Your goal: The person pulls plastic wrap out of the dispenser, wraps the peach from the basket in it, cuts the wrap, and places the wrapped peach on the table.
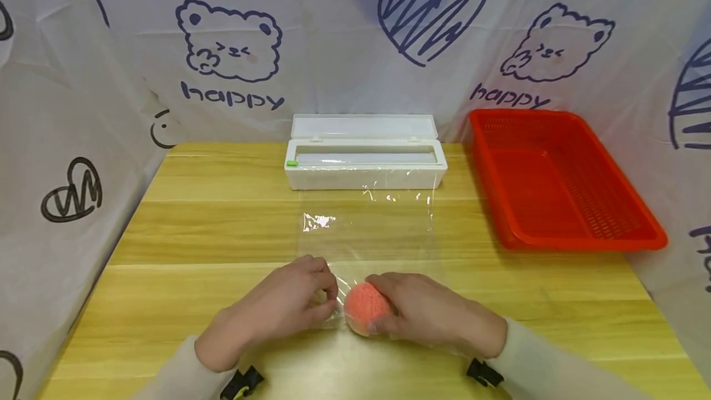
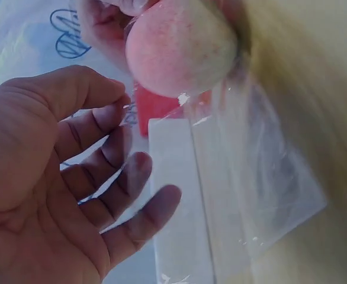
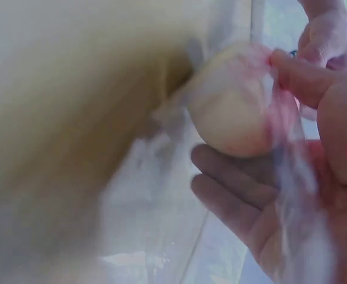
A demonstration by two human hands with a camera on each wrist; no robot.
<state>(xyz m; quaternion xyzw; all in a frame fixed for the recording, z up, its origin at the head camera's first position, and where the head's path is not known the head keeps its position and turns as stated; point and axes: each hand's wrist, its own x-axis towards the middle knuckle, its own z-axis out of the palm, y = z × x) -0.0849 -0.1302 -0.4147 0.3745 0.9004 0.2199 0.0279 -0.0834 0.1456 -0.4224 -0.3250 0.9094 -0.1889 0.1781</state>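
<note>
In front of white oblong plastic box [image 1: 363,178], right hand [image 1: 416,308] grips round coral-pink ball [image 1: 363,308], likely light, best cupped by its sides; left hand [image 1: 291,297] pinches clear plastic film [image 1: 319,221], probably slippery.

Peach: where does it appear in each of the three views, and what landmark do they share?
Head: peach in the lower middle, held by the right hand.
Left wrist: peach at the top, just right of centre.
Right wrist: peach in the upper half, right of centre.
Shared landmark: the clear plastic wrap.
</note>
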